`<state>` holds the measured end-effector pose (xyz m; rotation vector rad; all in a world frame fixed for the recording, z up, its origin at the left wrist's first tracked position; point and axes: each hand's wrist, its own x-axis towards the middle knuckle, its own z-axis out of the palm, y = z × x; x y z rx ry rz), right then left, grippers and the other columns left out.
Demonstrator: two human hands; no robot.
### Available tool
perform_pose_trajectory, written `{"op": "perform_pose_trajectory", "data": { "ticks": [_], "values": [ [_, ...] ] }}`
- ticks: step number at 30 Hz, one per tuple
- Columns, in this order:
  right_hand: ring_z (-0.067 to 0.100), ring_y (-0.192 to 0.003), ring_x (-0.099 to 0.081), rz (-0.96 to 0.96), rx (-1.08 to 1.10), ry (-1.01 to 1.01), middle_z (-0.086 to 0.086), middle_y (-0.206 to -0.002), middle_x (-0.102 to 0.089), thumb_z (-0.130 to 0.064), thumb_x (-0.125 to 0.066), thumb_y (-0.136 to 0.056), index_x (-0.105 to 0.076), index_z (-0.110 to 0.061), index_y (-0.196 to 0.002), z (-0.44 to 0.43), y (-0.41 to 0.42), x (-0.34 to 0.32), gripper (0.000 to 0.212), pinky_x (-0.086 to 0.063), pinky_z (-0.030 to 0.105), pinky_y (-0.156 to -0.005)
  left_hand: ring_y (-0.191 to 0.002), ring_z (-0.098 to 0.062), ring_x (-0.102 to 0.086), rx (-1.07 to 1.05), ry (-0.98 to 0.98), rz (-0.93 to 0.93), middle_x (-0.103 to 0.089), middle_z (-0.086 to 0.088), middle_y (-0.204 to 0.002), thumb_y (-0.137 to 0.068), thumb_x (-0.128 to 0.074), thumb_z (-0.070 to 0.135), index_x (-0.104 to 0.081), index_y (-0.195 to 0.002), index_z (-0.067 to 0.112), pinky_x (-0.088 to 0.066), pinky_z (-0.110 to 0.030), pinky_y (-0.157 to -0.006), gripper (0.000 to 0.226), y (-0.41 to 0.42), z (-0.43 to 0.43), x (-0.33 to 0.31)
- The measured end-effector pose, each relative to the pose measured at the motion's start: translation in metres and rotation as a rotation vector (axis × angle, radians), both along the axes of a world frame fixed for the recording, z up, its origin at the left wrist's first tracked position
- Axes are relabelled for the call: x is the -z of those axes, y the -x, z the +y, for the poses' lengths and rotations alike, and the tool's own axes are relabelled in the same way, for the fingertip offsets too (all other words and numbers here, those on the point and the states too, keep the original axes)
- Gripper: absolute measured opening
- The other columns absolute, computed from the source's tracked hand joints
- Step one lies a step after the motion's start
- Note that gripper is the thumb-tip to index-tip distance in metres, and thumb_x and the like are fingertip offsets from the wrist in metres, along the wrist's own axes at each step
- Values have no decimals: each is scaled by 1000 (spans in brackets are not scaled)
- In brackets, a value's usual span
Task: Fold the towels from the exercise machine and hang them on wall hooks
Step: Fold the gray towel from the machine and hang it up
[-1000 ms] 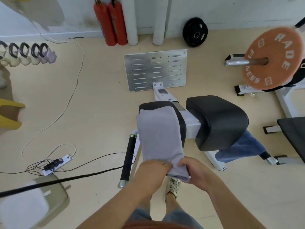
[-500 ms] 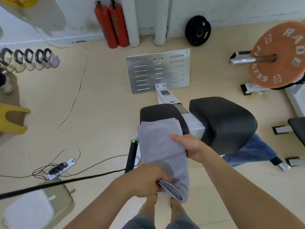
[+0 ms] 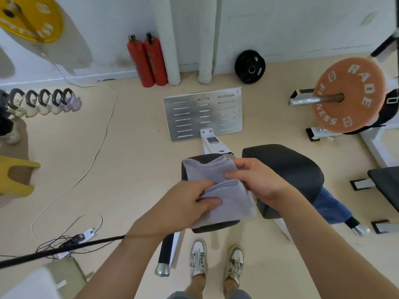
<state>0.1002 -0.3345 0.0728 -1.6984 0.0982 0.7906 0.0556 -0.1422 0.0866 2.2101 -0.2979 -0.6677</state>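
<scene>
A grey towel (image 3: 228, 201) lies folded over the left black pad (image 3: 216, 225) of the exercise machine. My left hand (image 3: 185, 206) pinches the towel's folded near edge, thumb on top. My right hand (image 3: 257, 180) lies over the towel's right side, fingers curled onto the fold. A blue towel (image 3: 332, 206) hangs below the right black pad (image 3: 287, 167), partly hidden by it and by my right forearm. No wall hooks are in view.
The machine's metal footplate (image 3: 203, 113) lies ahead on the floor. Two red extinguishers (image 3: 149, 61) and a black plate (image 3: 250, 66) stand by the wall. An orange barbell plate (image 3: 347, 93) is at right, kettlebells (image 3: 43, 102) at left, a power strip with cables (image 3: 86, 234) near my left arm.
The towel's hanging end has been folded up onto the pad, making it shorter. My left hand rose with that end; my right hand shifted across the fold. The camera moved closer.
</scene>
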Motion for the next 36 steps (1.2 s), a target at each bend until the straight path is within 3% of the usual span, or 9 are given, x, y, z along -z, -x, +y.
{"op": "perform_pose_trajectory", "data": {
  "ticks": [3,10,14,18,22,25,29,33,36],
  "values": [
    [11,-99,-66,-112,-67,52,-11,-99,-74,-29,-56,-94,-74,-31,-103,4,11,-34,20,-52,31,-90,-80,0,-55,-119,-14,-206,-65,14,-80,-86,-65,36,-68,-92,25,-40,-9,-66,13,-7,0,-20],
    [-3,-76,-64,-364,59,116,-13,-80,-74,-19,-53,-96,-75,-37,-87,12,49,-85,29,-52,14,-70,-89,-6,-56,-103,-56,-397,-65,13,-103,-97,-41,42,-61,-109,33,-40,-13,-73,25,12,-4,-53],
    [-3,-78,-65,-446,105,47,-6,-85,-75,-12,-53,-95,-76,-28,-90,10,71,-108,29,-51,11,-68,-93,-6,-55,-192,-6,-571,-62,16,-102,-84,-64,38,-70,-91,32,-45,-23,-80,11,20,-4,-72],
    [6,-73,-61,-483,59,33,6,-80,-71,-12,-55,-93,-78,-20,-83,3,90,-119,26,-49,19,-67,-111,0,-47,-95,10,-618,-55,17,-121,-67,-69,47,-61,-64,25,-35,-10,-91,23,33,-2,-87],
    [10,-70,-57,-496,55,8,9,-75,-70,-22,-53,-84,-76,-17,-78,-11,107,-120,25,-45,28,-67,-70,-11,-53,92,-38,-552,-59,8,-69,-67,-60,61,-58,-62,20,-44,-28,-66,41,46,-10,-102],
    [11,-87,-64,-515,173,-27,6,-92,-72,-26,-49,-79,-75,-21,-89,-24,125,-116,28,-48,36,-81,-65,-9,-51,102,-5,-480,-56,10,-70,-77,-58,56,-55,-65,28,-37,-19,-56,31,59,-19,-109],
    [1,-121,-46,-659,297,65,-18,-125,-48,-51,-61,-77,-47,-45,-123,-27,168,-114,49,-42,21,-96,-70,-10,-49,86,-122,-540,-51,7,-66,-86,-43,53,-45,-65,28,-35,-24,-57,33,81,-24,-116],
    [1,-84,-51,-831,525,258,-16,-95,-51,-45,-66,-81,-50,-36,-99,1,205,-113,26,-44,11,-70,-69,-8,-49,-39,-276,-636,-50,10,-68,-92,-48,44,-49,-66,33,-29,-18,-56,28,103,-26,-121],
    [-3,-85,-60,-526,431,53,-19,-97,-63,-49,-57,-85,-54,-39,-102,28,222,-109,20,-53,22,-76,-66,-11,-48,-207,-307,-696,-51,3,-68,-83,-51,46,-57,-67,21,-34,-22,-57,31,119,-26,-118]
  ]
}}
